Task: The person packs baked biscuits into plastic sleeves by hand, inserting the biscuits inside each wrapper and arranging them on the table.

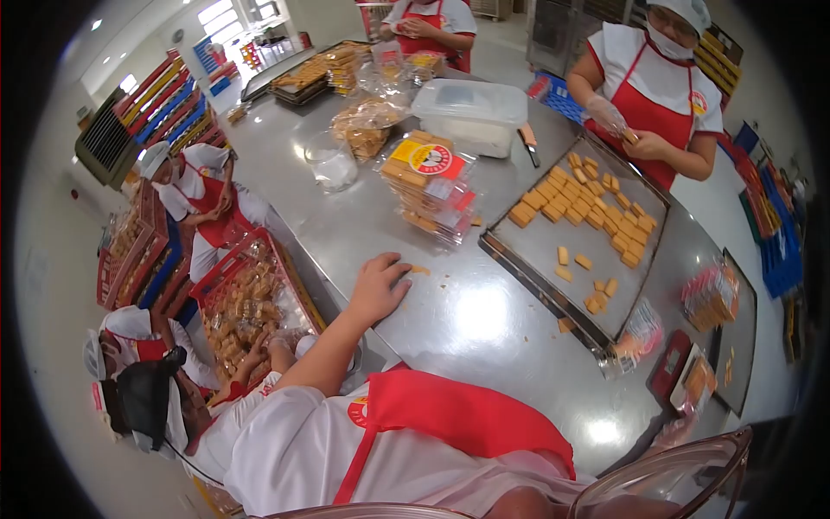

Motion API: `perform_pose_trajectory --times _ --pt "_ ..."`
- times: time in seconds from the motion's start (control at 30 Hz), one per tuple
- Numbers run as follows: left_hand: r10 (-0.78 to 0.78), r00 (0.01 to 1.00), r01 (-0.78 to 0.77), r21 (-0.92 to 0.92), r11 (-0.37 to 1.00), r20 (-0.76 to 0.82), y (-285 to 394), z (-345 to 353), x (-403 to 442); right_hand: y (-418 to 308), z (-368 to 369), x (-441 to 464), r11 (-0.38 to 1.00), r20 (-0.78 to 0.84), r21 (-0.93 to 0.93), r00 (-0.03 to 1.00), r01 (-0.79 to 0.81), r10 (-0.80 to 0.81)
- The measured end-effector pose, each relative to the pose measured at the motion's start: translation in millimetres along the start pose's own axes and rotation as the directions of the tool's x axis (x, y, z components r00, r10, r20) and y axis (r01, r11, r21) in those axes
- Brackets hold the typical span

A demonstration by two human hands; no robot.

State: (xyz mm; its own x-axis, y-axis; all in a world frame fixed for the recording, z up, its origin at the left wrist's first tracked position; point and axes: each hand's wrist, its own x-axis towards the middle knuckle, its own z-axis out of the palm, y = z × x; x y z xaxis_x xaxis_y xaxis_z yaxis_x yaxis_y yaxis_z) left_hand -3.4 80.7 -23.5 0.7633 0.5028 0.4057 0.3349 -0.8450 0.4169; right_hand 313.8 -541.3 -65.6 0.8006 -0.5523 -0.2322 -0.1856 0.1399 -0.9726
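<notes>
My left hand (pixel 379 287) lies on the steel table (pixel 346 203) with its fingers apart and nothing in it. A small biscuit piece (pixel 420 270) is by its fingertips. My right hand (pixel 676 434) is at the lower right, partly behind a glasses rim and in a clear glove, its fingers hard to make out. Just above it a clear packet of biscuits (pixel 697 381) lies beside a red device (pixel 669 367). Stacked biscuit packets (pixel 428 177) with red and yellow labels stand beyond my left hand. Loose biscuits (pixel 579 203) cover part of a lined tray (pixel 540 246).
A lidded white tub (pixel 471 117), a knife (pixel 529 145) and a round clear container (pixel 331 163) stand farther back. Another packet stack (pixel 711 296) is at right. Co-workers sit or stand around the table, one with gloved hands (pixel 624 130); a red crate (pixel 290 277) is at left.
</notes>
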Motion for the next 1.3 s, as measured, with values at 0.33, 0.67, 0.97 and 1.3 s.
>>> perform_pose_trajectory --times 0.33,0.67,0.97,1.3 --pt "0.019 1.0 -0.019 0.014 1.0 -0.003 -1 -1 1 12 -17 19 0.9 0.145 0.432 0.981 0.055 -0.13" --pt "0.093 0.996 -0.093 -0.004 0.996 0.015 -15 17 2 -6 -18 -16 0.92 -0.069 0.343 0.982 0.189 -0.176" --pt "0.127 0.987 -0.129 0.015 0.992 0.094 -15 14 2 -35 -39 -34 0.717 -0.446 0.539 0.872 0.442 -0.201" --pt "0.112 0.983 -0.114 0.008 0.993 0.148 -12 12 0 -48 -84 -26 0.51 -0.472 -0.782 0.195 0.358 -0.86"
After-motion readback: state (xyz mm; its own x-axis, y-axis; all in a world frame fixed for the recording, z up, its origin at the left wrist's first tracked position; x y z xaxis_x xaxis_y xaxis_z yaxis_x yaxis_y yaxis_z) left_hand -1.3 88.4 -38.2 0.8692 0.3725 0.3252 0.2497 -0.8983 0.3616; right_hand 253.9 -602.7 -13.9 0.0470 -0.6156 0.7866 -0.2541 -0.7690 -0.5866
